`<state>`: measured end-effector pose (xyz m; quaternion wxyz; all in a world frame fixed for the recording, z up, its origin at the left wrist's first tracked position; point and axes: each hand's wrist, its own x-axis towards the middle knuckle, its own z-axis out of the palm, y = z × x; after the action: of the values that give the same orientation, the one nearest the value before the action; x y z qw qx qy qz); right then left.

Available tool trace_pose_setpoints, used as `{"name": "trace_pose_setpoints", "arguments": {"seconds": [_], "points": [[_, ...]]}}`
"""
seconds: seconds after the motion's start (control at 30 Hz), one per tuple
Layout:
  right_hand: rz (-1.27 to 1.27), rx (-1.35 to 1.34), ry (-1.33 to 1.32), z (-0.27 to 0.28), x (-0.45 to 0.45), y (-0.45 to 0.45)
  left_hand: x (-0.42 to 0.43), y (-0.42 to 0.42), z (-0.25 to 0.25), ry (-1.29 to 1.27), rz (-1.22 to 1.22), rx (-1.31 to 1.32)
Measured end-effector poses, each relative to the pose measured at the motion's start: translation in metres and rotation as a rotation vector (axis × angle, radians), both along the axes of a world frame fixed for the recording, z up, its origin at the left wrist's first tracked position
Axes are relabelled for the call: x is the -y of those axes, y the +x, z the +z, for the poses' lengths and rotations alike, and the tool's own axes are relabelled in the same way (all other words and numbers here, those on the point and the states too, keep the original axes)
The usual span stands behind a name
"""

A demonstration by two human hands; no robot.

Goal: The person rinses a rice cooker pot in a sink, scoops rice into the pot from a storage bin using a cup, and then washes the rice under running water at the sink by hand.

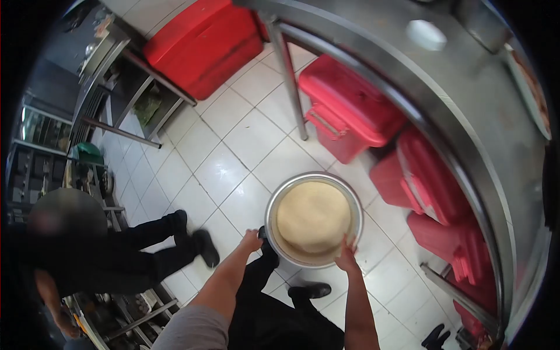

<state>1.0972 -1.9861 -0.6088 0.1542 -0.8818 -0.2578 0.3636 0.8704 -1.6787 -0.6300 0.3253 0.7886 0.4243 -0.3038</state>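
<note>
A wide, round metal pot (273, 201) is in front of my legs, low over the tiled floor. Inside it lies a pale, beige mass (315, 213) with a smooth, domed top, too blurred to name. My left hand (252, 240) is closed at the pot's left side, fingers curled by the rim; the exact grip is too small to make out. At the near right side, my right hand (347, 255) grips the rim, with its fingertips reaching over the inner edge.
Red lidded bins (353, 108) stand under a steel table (408, 64) on the right. A large red container (204, 46) is at the back. Another person (105, 251) in dark clothes stands close on the left, by metal shelving (131, 321). White tiles (230, 154) cover the floor.
</note>
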Motion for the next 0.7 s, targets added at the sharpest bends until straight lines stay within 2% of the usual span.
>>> {"name": "trace_pose_setpoints", "arguments": {"seconds": [0.07,0.13,0.2,0.27,0.33,0.37,0.43,0.47,0.53,0.57,0.67,0.7], "points": [[-0.16,-0.091,-0.243,-0.069,0.02,-0.013,-0.02,0.017,-0.057,0.08,0.145,0.151],[-0.79,-0.209,-0.289,-0.109,0.04,-0.018,-0.034,0.047,-0.09,0.186,0.22,0.158],[-0.997,-0.459,0.031,-0.142,0.065,-0.022,-0.045,0.072,-0.127,0.128,0.429,0.23],[-1.124,-0.655,0.221,-0.15,0.062,-0.013,-0.053,0.092,-0.146,0.011,0.594,0.278],[-1.196,-0.804,0.261,-0.132,0.062,-0.006,-0.057,0.1,-0.152,-0.167,0.706,0.294],[-1.229,-0.853,0.233,-0.126,0.064,-0.003,-0.058,0.094,-0.177,-0.177,0.778,0.383],[-1.306,-0.959,0.21,-0.122,0.07,0.011,-0.062,0.098,-0.17,-0.202,0.799,0.39],[-1.27,-0.872,0.096,-0.122,0.074,0.015,-0.062,0.096,-0.162,-0.212,0.812,0.38],[-1.229,-0.807,0.202,-0.12,0.069,0.013,-0.053,0.093,-0.148,-0.16,0.886,0.386],[-1.346,-0.656,0.242,-0.11,0.061,0.011,-0.048,0.089,-0.136,-0.139,0.919,0.391],[-1.285,-0.691,0.509,-0.106,0.074,0.0,-0.038,0.062,-0.085,0.04,0.697,0.23],[-1.377,-0.558,0.492,-0.079,0.067,-0.008,-0.033,0.051,-0.073,0.037,0.721,0.233]]}}
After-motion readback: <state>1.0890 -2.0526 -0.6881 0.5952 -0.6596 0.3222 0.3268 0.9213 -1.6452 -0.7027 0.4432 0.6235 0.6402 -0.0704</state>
